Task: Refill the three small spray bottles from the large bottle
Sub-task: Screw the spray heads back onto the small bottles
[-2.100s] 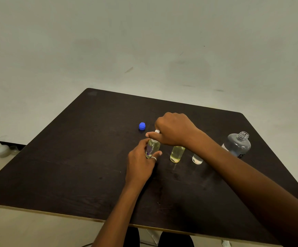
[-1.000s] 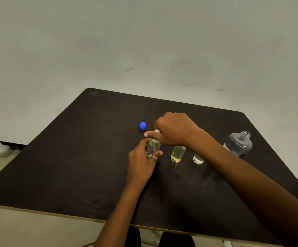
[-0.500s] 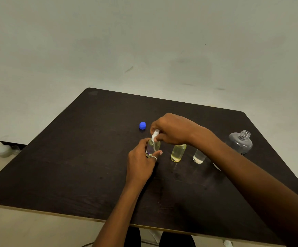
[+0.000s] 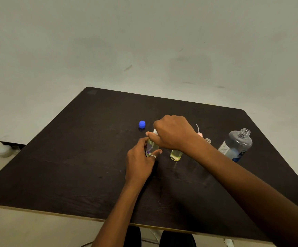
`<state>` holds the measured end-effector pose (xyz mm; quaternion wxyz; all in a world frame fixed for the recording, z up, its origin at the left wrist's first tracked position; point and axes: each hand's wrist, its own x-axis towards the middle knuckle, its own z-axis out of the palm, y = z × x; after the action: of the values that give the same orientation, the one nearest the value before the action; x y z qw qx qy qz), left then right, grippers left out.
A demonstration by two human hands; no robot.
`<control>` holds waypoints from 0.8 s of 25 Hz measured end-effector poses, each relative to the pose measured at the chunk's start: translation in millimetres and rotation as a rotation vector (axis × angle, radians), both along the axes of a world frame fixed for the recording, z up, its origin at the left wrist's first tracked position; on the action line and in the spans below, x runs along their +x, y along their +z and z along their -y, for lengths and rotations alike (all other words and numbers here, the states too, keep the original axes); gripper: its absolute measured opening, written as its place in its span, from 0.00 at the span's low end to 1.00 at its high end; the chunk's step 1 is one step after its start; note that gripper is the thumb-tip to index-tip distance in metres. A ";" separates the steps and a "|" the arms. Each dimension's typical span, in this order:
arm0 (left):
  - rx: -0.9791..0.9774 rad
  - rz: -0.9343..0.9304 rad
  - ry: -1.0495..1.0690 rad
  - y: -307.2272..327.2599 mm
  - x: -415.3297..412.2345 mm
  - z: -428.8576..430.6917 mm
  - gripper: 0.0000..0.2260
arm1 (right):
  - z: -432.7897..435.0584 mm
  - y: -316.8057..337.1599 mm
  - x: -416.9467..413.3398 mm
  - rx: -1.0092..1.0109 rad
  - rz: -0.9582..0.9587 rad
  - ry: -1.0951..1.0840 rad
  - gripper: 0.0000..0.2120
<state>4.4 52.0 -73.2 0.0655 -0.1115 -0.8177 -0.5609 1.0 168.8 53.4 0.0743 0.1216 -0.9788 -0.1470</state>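
Step in hand: working the white spray head (image 4: 155, 131) on the first small spray bottle (image 4: 151, 147). Can't tell from here whether it's going on or coming off.

- Left hand (image 4: 141, 161): fingers and thumb wrapped round the bottle's body, holding it upright on the table (image 4: 73, 166), just near-side and right of the blue cap (image 4: 142, 124).
- Right hand (image 4: 173, 132): curled over the top, with fingertips pinching the spray head. Most of the head is hidden under the knuckles.
- Middle spray bottle (image 4: 176, 155): farther right of the blue cap, part full of yellowish liquid, top hidden by the right wrist.
- Third spray bottle (image 4: 208, 140): farther right again. Only its open neck shows behind the forearm, with a pink spray head (image 4: 199, 132) and its dip tube just beside it.
- Large bottle (image 4: 237, 145): far right of the blue cap, uncapped, upright, holding clear liquid.

How to do it well:
- Keep the left-hand grip low and firm so the body doesn't spin with the head.
- Turn with the fingertips only and keep the head square to the neck, since tilting risks cross-threading.
- Keep the dip tube straight down inside.
- Watch the right forearm. It hangs over the two open bottles, so dropping the elbow could knock them over.
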 end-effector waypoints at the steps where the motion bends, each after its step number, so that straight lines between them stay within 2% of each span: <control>1: 0.000 -0.002 0.001 0.4 0.3 0.0 0.19 | -1.5 1.0 -0.5 -0.029 0.004 0.014 0.23; 5: 0.002 -0.020 0.013 0.9 0.4 0.2 0.20 | -11.2 9.7 -5.7 -0.210 0.211 0.141 0.15; 8: 0.013 -0.008 -0.002 0.2 0.6 -0.1 0.21 | -12.9 11.8 -9.6 -0.240 0.262 0.167 0.11; 13: 0.010 -0.001 0.006 2.0 0.6 -0.2 0.21 | -10.3 7.0 -10.9 -0.253 0.211 0.129 0.06; 20: -0.005 0.019 0.035 2.5 1.1 -1.9 0.20 | -2.1 -10.1 1.7 -0.136 0.010 0.015 0.15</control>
<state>5.4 53.9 -70.7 0.0671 -0.0918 -0.8215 -0.5588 2.8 170.9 43.3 0.0784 0.1244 -0.9860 -0.0790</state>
